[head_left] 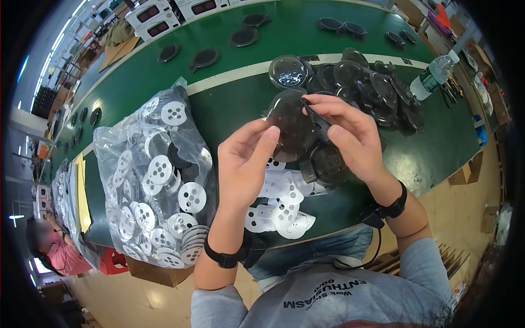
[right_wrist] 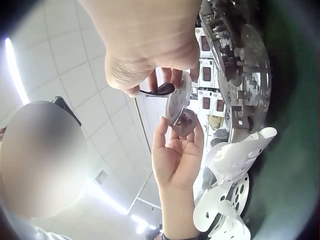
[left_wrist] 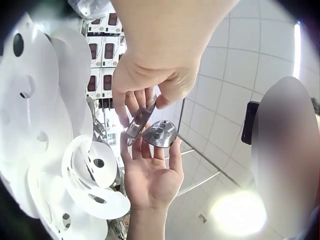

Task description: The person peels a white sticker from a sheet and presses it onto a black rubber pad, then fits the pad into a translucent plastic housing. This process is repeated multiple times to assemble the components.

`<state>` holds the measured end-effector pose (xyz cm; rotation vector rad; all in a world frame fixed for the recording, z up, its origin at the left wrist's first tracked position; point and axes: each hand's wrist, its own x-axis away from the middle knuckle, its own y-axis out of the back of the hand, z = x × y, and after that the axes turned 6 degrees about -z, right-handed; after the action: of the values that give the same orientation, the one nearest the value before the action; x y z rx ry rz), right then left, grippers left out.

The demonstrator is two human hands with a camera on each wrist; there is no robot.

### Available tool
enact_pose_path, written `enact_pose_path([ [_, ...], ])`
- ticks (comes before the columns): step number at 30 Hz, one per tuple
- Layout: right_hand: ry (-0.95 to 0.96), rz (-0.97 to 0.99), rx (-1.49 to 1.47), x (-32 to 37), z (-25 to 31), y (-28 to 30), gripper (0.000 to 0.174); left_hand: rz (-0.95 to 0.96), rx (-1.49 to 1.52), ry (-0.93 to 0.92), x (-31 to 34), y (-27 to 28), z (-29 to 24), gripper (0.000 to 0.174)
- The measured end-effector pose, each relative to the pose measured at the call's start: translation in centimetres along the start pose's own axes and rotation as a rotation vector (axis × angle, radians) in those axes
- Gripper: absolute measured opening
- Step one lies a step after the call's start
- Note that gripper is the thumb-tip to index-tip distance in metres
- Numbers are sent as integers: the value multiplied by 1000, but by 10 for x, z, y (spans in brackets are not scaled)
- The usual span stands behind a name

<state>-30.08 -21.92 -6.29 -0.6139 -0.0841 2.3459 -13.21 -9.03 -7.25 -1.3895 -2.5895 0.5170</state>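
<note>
My left hand (head_left: pixel 249 156) pinches a dark see-through round plastic cover (head_left: pixel 290 128) by its edge, thumb on the near side. In my right hand (head_left: pixel 355 136) is a small dark curved piece with holes (left_wrist: pixel 161 134), pinched between thumb and fingers. Seen from the right wrist, this piece stands edge-on beside the cover (right_wrist: pixel 176 102). The two parts are held up close together over the table. Below them lie another dark round cover (head_left: pixel 330 164) and loose white discs with holes (head_left: pixel 287 210).
A clear plastic bag (head_left: pixel 158 180) of white holed discs stands to the left. A heap of dark covers (head_left: pixel 372 90) lies at the back right, beside a water bottle (head_left: pixel 435 76). Several dark round parts (head_left: pixel 243 37) are spread across the far green table (head_left: pixel 295 33).
</note>
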Motion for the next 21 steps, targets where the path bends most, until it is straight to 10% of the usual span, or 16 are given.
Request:
enact_pose_path([
  [21, 140, 12, 103, -3, -1, 3, 34, -15, 269, 271, 4, -6, 2, 10],
])
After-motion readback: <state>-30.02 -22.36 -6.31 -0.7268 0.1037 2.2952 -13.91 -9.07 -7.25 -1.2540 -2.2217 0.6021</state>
